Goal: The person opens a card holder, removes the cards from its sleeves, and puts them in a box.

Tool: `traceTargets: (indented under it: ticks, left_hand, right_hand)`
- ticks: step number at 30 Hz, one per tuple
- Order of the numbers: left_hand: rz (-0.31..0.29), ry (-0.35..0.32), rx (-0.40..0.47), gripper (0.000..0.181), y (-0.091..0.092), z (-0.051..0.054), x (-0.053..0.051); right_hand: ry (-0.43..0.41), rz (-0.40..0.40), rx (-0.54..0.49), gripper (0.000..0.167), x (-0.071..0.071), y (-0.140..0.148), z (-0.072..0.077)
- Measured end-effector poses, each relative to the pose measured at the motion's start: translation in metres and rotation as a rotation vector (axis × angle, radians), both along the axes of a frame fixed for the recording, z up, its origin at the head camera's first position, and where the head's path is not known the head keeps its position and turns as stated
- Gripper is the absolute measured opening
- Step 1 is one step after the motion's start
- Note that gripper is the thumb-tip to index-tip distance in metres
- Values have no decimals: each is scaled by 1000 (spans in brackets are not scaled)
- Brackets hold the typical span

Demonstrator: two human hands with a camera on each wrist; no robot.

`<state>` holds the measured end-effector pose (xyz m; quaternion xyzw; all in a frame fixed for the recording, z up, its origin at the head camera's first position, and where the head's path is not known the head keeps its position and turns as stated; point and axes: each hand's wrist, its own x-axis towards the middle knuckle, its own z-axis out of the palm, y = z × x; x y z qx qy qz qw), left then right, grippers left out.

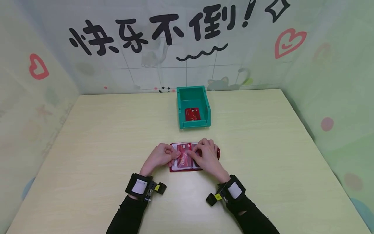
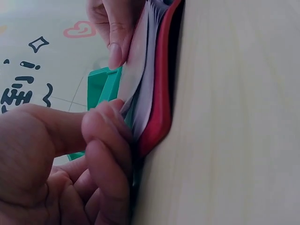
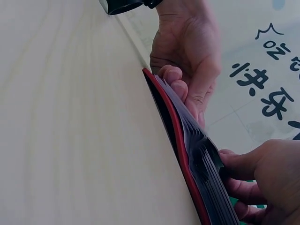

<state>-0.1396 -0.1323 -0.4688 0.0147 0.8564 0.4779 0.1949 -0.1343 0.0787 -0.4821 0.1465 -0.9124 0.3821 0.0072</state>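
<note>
A red card holder (image 1: 184, 170) lies spread on the table, its clear sleeves fanned up from the red cover (image 2: 161, 89). A red and pink card (image 1: 184, 156) shows in the sleeve on its left page. My left hand (image 1: 160, 157) pinches the outer edge of that sleeve between thumb and curled finger. The right hand (image 1: 208, 159) grips the pages near the middle fold, its thumb by the card's right edge and its fingers over the right page. In the right wrist view, the right hand's fingers (image 3: 248, 168) bear on the stacked sleeves. Part of the right page is hidden.
A green open bin (image 1: 194, 94) stands beyond the holder at the table's back edge, with a red card (image 1: 192, 114) inside. Printed cloth walls (image 1: 330, 97) border the pale wooden table (image 1: 117, 130) at the back and both sides.
</note>
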Motion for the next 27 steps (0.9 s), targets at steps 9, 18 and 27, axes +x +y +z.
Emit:
traceTargets:
  ticks: [9, 18, 27]
  left_hand:
    - [0, -10, 30, 19, 0, -1, 0]
    - [13, -15, 10, 18, 2, -2, -1]
    - [23, -14, 29, 19, 1, -4, -1]
  right_hand:
    - [-112, -31, -64, 16, -4, 15, 5]
    - [-198, 27, -86, 16, -13, 32, 11]
    - [-250, 64, -139, 23, -30, 45, 37]
